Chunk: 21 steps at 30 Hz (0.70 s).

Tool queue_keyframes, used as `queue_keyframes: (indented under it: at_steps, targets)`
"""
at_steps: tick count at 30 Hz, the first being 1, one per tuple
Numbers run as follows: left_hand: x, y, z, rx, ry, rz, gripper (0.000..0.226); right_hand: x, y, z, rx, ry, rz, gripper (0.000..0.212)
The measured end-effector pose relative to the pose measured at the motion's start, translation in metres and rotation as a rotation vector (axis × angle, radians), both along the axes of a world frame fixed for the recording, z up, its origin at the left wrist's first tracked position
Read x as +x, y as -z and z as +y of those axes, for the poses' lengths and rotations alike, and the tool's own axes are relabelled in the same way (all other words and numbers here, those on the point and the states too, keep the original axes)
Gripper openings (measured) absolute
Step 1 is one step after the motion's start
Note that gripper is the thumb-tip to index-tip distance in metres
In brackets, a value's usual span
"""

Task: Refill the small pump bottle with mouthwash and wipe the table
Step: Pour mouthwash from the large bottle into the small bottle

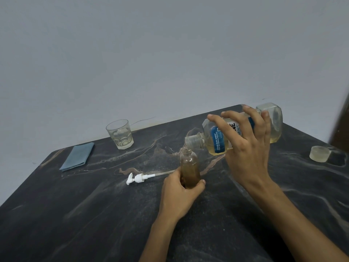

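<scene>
1. The small pump bottle (189,170), amber and uncapped, is held upright on the dark marbled desk (94,214) by the left hand (181,193); its lower part is wrapped by the fingers and thumb; brownish liquid fills most of it.
2. The mouthwash bottle (243,131) is gripped by the right hand (245,148), fingers spread over its blue label; it is tipped almost flat, its open neck just above and beside the small bottle's mouth; pale yellow liquid is seen along its lower side.
3. The white pump head (137,178) with its tube is laid on the desk left of the small bottle.
4. A folded blue cloth (78,156) and a glass tumbler (120,134) are placed at the far left; a clear cap (320,153) is set at the right edge.
</scene>
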<state>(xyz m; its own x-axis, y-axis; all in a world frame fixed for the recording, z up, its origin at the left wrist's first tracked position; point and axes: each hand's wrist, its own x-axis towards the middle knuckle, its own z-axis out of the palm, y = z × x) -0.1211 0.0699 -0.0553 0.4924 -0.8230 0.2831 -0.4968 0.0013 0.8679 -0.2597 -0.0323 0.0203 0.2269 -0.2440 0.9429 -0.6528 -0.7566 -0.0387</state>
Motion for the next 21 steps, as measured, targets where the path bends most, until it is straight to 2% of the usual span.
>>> queue_keyframes:
  at_steps: [7,11,17,21]
  targets:
    - [0.0,0.0001,-0.0002,-0.004,0.006,-0.003,0.022,0.0004,0.0001,0.0006,0.008,0.002,0.003,0.086]
    - [-0.0003,0.0002,0.0003,-0.004,0.003,0.006,0.023,0.0002,-0.0005,0.0009,-0.013,0.009,-0.02,0.073]
    - [-0.0002,0.0003,-0.0004,-0.006,0.005,0.017,0.026,0.0006,0.0002,0.0011,-0.014,0.004,-0.026,0.069]
    - [0.0005,0.0013,-0.0004,-0.006,0.01,0.022,0.025,0.0005,-0.0003,0.002,-0.012,0.0,-0.029,0.058]
